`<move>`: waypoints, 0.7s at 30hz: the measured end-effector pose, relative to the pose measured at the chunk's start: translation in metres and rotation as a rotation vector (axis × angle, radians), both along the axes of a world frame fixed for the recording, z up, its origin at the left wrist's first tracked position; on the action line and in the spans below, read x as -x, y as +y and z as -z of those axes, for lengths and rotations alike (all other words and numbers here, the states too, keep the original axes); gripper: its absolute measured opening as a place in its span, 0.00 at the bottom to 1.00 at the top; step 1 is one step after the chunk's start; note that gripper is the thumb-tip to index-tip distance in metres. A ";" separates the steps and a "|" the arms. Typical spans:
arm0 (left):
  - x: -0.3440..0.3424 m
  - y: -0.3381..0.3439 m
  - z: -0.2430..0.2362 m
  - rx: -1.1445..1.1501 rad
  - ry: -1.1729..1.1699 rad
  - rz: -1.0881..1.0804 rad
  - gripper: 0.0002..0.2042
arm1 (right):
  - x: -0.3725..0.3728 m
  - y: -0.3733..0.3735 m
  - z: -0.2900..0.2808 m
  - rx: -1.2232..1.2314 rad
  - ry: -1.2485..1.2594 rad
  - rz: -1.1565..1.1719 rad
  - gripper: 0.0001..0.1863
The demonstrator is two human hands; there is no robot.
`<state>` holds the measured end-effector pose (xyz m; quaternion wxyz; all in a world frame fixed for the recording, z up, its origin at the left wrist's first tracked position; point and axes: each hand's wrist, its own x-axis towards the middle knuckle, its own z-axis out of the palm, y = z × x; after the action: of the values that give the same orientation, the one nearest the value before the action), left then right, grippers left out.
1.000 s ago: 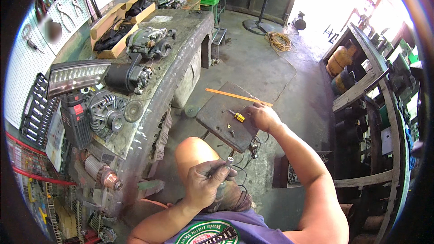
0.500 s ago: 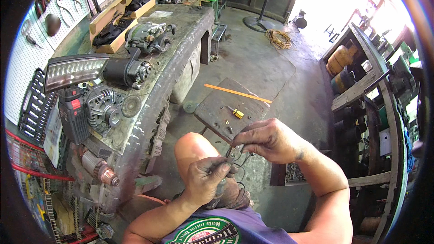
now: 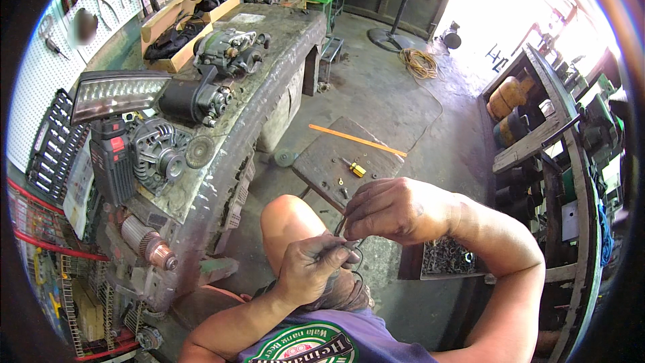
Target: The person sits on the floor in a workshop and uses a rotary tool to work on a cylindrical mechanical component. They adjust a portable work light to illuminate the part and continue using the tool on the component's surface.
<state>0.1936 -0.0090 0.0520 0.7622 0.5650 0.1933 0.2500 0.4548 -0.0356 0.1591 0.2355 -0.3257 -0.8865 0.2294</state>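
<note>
Above my bent knee, my left hand [image 3: 312, 265] and my right hand [image 3: 403, 212] nearly meet, fingertips to fingertips. Both are closed in a pinch on a thin dark wire [image 3: 361, 262], which curls down below them. Its ends are mostly hidden by the fingers. Just beyond the hands stands a low dark stool [image 3: 316, 169]. On its top lie a short yellow-handled screwdriver [image 3: 357, 170], a long thin orange strip [image 3: 356, 140] like a hacksaw blade, and several small nuts, washers and screws.
On the left, a long workbench [image 3: 269, 104] carries a starter motor [image 3: 195, 101], an alternator [image 3: 161, 156] and an armature [image 3: 149, 245]. A tray of small metal parts [image 3: 449, 259] sits on the floor to the right, before a wooden rack [image 3: 531, 141]. Farther off are a coiled cord [image 3: 418, 62] and a standing fan [image 3: 406, 0].
My right hand has turned, its back now facing up more and its fingers lower over the left fingertips. The right elbow has swung outward. The view has shifted slightly.
</note>
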 end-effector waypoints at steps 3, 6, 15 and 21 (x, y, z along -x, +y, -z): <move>0.000 0.002 0.002 0.075 -0.027 0.019 0.10 | 0.000 0.005 0.002 -0.059 0.021 -0.049 0.19; 0.002 0.001 0.004 0.097 -0.018 0.021 0.10 | 0.002 0.003 -0.001 0.057 -0.026 -0.019 0.18; -0.001 -0.003 0.007 0.053 0.020 0.040 0.12 | 0.011 -0.004 -0.001 0.335 -0.049 0.107 0.15; 0.000 -0.004 -0.001 0.010 0.051 0.173 0.12 | 0.013 -0.004 -0.001 0.418 -0.083 0.098 0.17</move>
<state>0.1933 -0.0133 0.0527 0.7785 0.5822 0.1642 0.1678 0.4416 -0.0394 0.1599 0.1371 -0.4195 -0.8115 0.3830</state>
